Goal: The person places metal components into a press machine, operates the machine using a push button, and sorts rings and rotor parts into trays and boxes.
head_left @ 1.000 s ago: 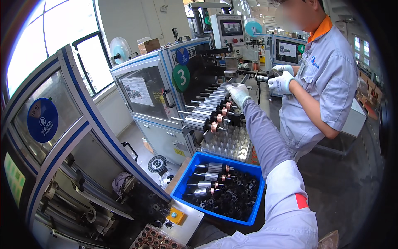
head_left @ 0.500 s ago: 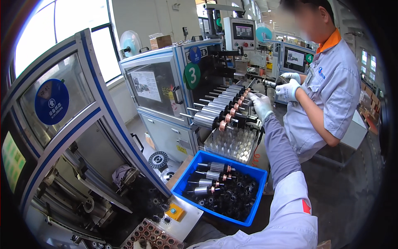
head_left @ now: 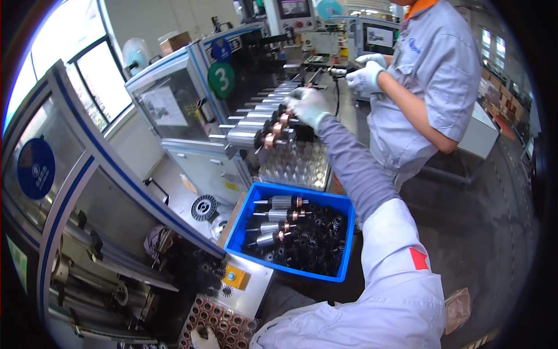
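My right hand [head_left: 310,106], in a whitish glove, reaches across a row of motor armatures [head_left: 247,137] with steel cores, thin shafts and copper commutators. Its fingers are curled over the commutator ends past the middle of the row, closed on an armature; the fingertips are partly hidden. At the lower edge my left hand [head_left: 204,338], also gloved, rests on a tray of copper rings [head_left: 231,321]. Its fingers are bent close together, and what lies between them cannot be made out. Between the hands, a blue bin [head_left: 290,271] holds several armatures [head_left: 281,202] and many black slotted pieces [head_left: 314,239].
At the right stands a co-worker [head_left: 433,64] whose gloved hands [head_left: 367,74] hold a dark object. A machine cabinet [head_left: 168,110] is behind the armature row. Clear pegs [head_left: 295,166] fill a tray below it. A framed machine [head_left: 87,139] and yellow button box [head_left: 235,277] are at left.
The view has turned right and down. My right hand has come nearer along the armature row, and its fingers now curl over the commutator ends. My left hand stays at the ring tray.
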Motion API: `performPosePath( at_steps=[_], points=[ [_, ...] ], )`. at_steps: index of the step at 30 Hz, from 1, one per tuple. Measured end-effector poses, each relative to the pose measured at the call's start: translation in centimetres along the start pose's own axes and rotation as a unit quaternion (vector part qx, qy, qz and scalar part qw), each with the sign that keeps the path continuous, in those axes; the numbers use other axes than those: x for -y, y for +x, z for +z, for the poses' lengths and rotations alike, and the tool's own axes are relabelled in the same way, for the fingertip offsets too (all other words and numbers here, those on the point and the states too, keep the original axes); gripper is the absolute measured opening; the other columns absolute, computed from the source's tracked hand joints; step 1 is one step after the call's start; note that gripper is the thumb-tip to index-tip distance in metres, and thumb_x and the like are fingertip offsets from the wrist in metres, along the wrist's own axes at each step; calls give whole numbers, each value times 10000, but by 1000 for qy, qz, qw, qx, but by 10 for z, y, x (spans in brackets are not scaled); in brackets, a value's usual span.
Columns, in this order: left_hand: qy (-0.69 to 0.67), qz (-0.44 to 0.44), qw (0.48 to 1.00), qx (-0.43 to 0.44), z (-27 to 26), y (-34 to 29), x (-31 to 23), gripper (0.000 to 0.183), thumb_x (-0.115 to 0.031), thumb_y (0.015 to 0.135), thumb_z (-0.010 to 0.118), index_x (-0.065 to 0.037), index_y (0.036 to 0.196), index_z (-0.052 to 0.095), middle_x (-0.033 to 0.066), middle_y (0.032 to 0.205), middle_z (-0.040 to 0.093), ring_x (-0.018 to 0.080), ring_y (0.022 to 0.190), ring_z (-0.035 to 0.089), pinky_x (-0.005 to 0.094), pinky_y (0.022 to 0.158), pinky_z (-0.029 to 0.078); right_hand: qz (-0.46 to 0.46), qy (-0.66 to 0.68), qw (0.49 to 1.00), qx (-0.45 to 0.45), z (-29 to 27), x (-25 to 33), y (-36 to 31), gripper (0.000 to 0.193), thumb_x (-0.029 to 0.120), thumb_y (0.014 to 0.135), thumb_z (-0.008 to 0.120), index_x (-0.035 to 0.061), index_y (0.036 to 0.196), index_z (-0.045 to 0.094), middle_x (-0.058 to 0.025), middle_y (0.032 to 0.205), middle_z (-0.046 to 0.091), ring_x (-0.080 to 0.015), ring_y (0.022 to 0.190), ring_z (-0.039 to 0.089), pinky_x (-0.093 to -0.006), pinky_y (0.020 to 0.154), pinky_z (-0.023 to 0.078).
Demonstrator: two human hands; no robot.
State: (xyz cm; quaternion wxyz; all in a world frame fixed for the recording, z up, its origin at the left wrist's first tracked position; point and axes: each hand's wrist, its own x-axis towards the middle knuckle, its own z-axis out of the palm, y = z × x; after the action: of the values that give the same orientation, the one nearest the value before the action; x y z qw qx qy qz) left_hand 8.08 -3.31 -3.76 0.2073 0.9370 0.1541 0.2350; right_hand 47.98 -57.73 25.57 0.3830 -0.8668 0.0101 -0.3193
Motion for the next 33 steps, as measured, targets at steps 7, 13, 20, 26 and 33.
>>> performPosePath(
  at_steps=[7,13,20,26,33],
  points=[
    [-76,-56,995,12,26,2,28,193,-66,807,733,3,951,625,97,846,635,201,737,617,317,695,512,306,701,643,-23,-44,-31,-77,292,394,972,574,190,777,501,99,563,269,-61,440,228,-242,408,186],
    [7,6,1000,12,-13,-4,-8,308,-291,861,717,-13,988,677,176,953,674,357,879,652,417,787,529,300,665,684,6,-22,-21,-96,348,432,987,563,113,849,587,71,570,402,-68,440,296,-240,410,235],
    [9,14,1000,3,-8,0,-10,289,-270,851,723,-25,999,683,176,957,675,352,886,652,417,794,528,188,463,866,24,-34,-11,-87,299,300,997,559,63,1119,695,47,682,588,-35,507,483,-198,470,413],
    [48,10,999,-23,0,-6,1,277,-265,851,721,-30,994,689,160,956,685,343,865,659,424,783,530,117,261,957,41,-14,4,0,401,148,924,611,11,1301,602,-103,1077,705,-128,756,675,-271,691,552],
    [8,-13,1000,5,-1,-4,-2,318,-292,832,738,-39,1021,697,177,992,692,350,920,659,430,823,530,70,2,997,24,-8,-11,77,494,138,887,521,-16,1357,545,-206,1364,577,-292,1277,553,-330,1100,394]
  ],
)
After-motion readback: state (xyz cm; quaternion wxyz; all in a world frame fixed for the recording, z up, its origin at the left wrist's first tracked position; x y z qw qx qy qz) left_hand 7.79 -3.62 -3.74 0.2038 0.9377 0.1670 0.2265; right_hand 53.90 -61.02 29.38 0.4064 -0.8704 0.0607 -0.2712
